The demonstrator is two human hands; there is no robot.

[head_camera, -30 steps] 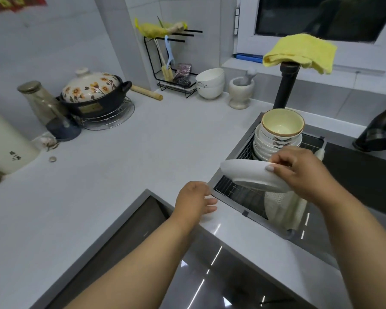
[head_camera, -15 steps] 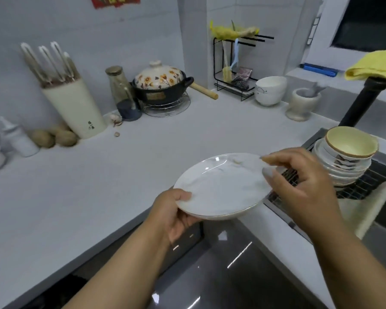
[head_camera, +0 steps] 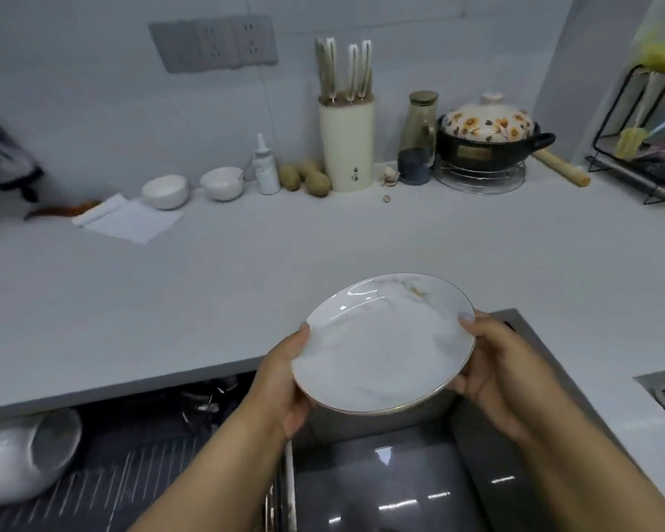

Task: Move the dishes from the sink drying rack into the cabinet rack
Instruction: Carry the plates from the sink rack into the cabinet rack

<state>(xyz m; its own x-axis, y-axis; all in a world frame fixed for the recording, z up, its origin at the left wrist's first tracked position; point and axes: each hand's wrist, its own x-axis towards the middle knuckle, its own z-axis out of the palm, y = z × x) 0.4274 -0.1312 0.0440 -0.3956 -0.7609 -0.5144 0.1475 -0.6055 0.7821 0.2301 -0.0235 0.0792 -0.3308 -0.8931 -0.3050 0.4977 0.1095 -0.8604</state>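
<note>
Holding the white plate (head_camera: 384,343) by opposite rims, my left hand (head_camera: 281,382) and right hand (head_camera: 503,370) each clamp an edge so the grip keeps it near level and out from my body. It hangs past the tabletop (head_camera: 246,301) edge, above the open cabinet rack (head_camera: 123,481), where I judge it goes next.

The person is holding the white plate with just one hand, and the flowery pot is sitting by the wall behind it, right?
Not quite. The head view shows both hands on the white plate: the left hand grips its left edge and the right hand its right edge. The flowery pot does sit by the wall behind it.
</note>
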